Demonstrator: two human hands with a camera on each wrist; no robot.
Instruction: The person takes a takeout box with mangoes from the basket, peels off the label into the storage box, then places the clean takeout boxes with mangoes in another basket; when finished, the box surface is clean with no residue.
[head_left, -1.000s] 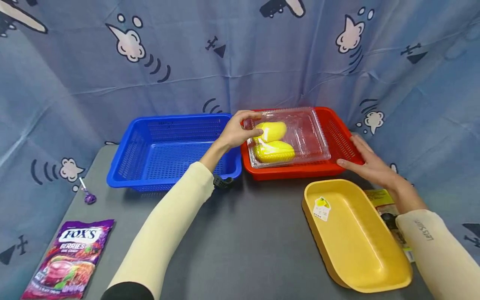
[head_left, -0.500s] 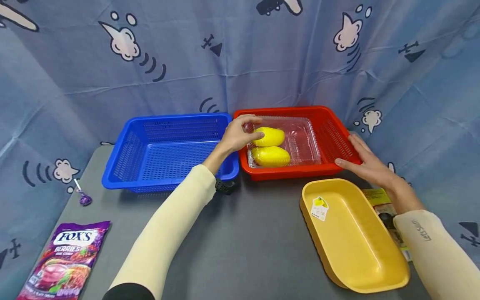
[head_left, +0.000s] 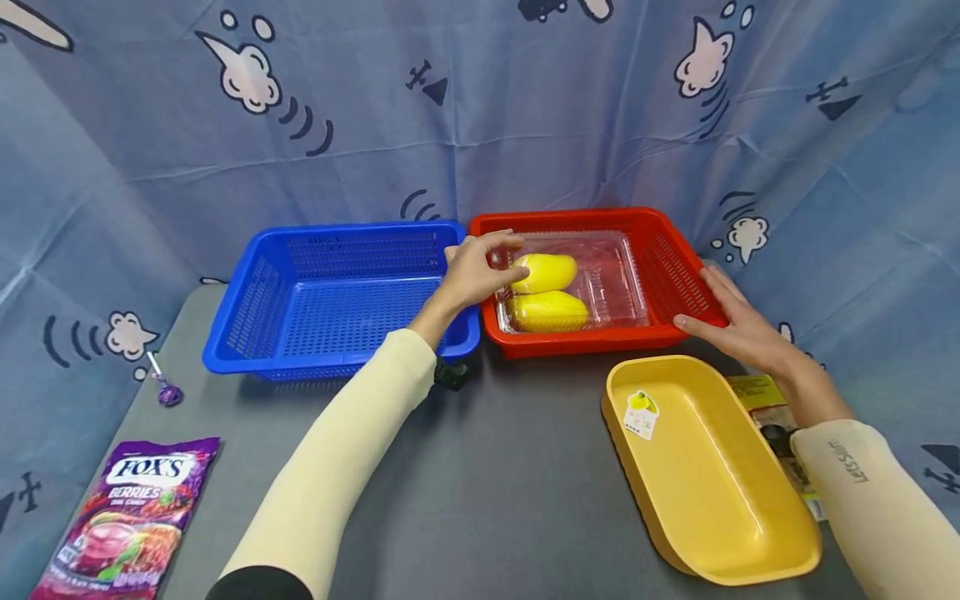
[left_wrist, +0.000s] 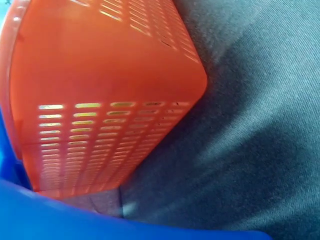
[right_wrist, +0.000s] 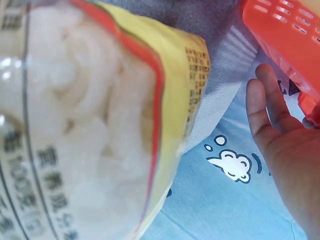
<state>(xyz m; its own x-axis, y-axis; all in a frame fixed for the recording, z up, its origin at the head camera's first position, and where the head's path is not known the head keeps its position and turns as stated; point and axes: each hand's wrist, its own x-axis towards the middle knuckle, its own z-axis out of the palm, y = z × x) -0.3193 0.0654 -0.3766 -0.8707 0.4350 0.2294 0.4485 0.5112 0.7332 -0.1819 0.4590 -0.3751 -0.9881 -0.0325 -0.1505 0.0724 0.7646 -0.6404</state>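
A clear plastic box (head_left: 609,287) lies inside the red basket (head_left: 585,340), with two yellow mangoes (head_left: 549,273) at its left end. My left hand (head_left: 474,273) hovers at the basket's left rim, fingers reaching over the box's end and thumb spread apart, overlapping a mango. My right hand (head_left: 738,327) rests against the basket's right side with straight fingers, the thumb at the front corner. In the right wrist view that hand (right_wrist: 292,150) shows beside the red wall, fingers extended. The left wrist view holds only the basket's slotted outer side (left_wrist: 110,80); the left hand is out of that view.
A blue basket (head_left: 300,367) stands left of the red one. At front right sits a yellow tray (head_left: 705,467), with a yellow packet (head_left: 756,400) behind it under the right forearm. A purple Fox's candy bag (head_left: 131,517) and a lollipop (head_left: 170,394) lie at left.
The clear box with the mangoes has dropped from a raised position over the red basket's rim down into the basket. The left hand stays nearly in place; the right hand keeps its spot.
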